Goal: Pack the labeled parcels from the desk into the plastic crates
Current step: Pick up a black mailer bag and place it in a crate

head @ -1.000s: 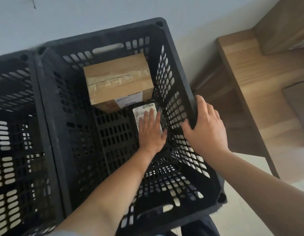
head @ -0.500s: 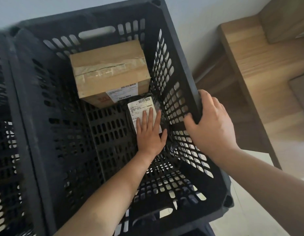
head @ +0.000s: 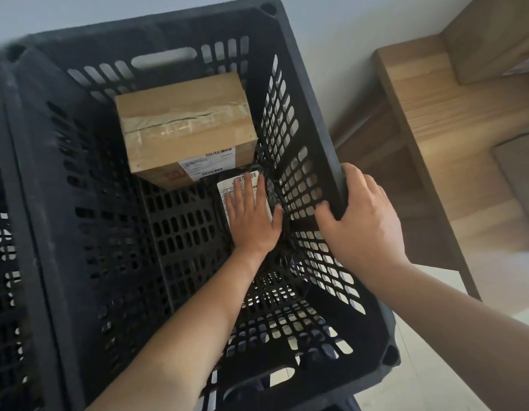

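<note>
- Left hand [head: 251, 218] is deep in the black crate [head: 325, 143], fingers straight and spread, pressing flat on the dark bagged parcel [head: 270, 194] at the crate floor; looks like it is seating the bag so it lies low.
- The white shipping label [head: 227, 191] faces up under those fingers, readable side on top.
- That bag sits tucked into the right side of the floor, touching the crate's right wall and just in front of the cardboard box [head: 183, 126].
- The box sits against the far wall, taped seam up, its label on the near edge.
- Right hand [head: 361, 223] curls over the crate's right rim, thumb inside, fingers outside: a steadying grip, I'd say.
- A second crate [head: 2, 232] stands touching on the left; the wooden desk [head: 435, 120] is off to the right.
</note>
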A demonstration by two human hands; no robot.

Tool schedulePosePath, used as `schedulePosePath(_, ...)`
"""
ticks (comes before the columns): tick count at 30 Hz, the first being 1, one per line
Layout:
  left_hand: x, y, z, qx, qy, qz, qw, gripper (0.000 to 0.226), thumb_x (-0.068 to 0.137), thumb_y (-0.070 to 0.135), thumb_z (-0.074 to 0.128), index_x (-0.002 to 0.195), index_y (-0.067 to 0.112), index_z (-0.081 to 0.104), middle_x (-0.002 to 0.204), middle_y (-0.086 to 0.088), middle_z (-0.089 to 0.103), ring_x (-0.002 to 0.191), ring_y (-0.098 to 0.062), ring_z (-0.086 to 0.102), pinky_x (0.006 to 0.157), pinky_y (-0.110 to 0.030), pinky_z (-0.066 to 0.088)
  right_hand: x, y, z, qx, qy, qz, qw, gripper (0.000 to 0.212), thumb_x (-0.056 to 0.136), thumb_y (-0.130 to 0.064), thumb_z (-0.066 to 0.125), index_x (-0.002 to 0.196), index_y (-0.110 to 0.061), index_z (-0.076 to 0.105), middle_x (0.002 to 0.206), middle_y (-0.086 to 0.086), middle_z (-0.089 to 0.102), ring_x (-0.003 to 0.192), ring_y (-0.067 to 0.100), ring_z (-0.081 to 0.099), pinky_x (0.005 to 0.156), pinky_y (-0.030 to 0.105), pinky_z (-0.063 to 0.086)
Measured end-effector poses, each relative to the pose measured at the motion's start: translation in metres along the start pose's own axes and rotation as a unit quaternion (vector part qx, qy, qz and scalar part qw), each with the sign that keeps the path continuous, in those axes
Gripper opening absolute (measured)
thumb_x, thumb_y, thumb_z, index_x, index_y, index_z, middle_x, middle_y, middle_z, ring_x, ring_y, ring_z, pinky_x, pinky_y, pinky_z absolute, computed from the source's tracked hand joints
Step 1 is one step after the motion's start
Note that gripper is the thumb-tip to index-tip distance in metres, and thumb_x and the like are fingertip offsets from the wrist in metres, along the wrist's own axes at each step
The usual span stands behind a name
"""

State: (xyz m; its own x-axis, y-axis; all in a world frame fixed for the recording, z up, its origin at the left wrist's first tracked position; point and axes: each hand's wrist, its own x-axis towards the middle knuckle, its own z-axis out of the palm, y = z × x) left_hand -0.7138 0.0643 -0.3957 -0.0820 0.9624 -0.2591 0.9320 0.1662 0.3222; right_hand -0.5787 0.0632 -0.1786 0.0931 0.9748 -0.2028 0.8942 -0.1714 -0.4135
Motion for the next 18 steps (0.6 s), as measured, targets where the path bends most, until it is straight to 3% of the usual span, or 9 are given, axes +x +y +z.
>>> schedulePosePath(5,0.009,-0.005,0.009,0.042,-0.018,-0.002,0.999,0.078,0.101,0.062,0.01,0.165,0.019,-0.004,0.173,-0.007,-0.009,0.158,-0.029,-0.014,0.127,-0.054,-0.009,0.0,0.001,0.001,0.002,-0.008,0.001,1.0,0.041,0.093,-0.031,0.06,0.131,-0.019,0.051,0.109,-0.001,0.06,0.099,0.025,0.054,0.082,0.04,0.05)
schedulePosePath(10,0.012,-0.001,-0.008,0.034,-0.088,-0.013,0.995,0.078,0.103,0.062,0.012,0.162,0.021,-0.016,0.17,-0.005,-0.025,0.155,-0.027,-0.027,0.126,-0.053,-0.013,0.0,0.0,-0.001,-0.003,-0.011,-0.008,1.0,0.039,0.093,-0.032,0.059,0.128,-0.019,0.051,0.109,-0.001,0.06,0.099,0.026,0.054,0.082,0.042,0.051)
schedulePosePath(14,0.004,0.007,-0.046,-0.015,-0.111,-0.013,0.994,0.081,0.104,0.062,0.028,0.163,0.023,-0.013,0.171,-0.003,-0.02,0.156,-0.026,-0.024,0.126,-0.045,-0.017,-0.001,-0.001,-0.002,-0.014,-0.016,-0.014,1.0,0.046,0.094,-0.038,0.057,0.134,-0.018,0.048,0.119,0.004,0.061,0.109,0.029,0.055,0.089,0.045,0.052)
schedulePosePath(18,-0.024,0.017,-0.104,-0.109,-0.099,-0.038,0.988,0.082,0.102,0.039,0.054,0.165,0.018,0.005,0.173,-0.006,0.0,0.159,-0.028,-0.005,0.13,-0.043,-0.001,-0.003,-0.001,-0.005,-0.006,-0.026,-0.022,0.999,0.059,0.098,-0.041,0.053,0.149,-0.015,0.038,0.138,0.009,0.056,0.125,0.032,0.051,0.101,0.05,0.05)
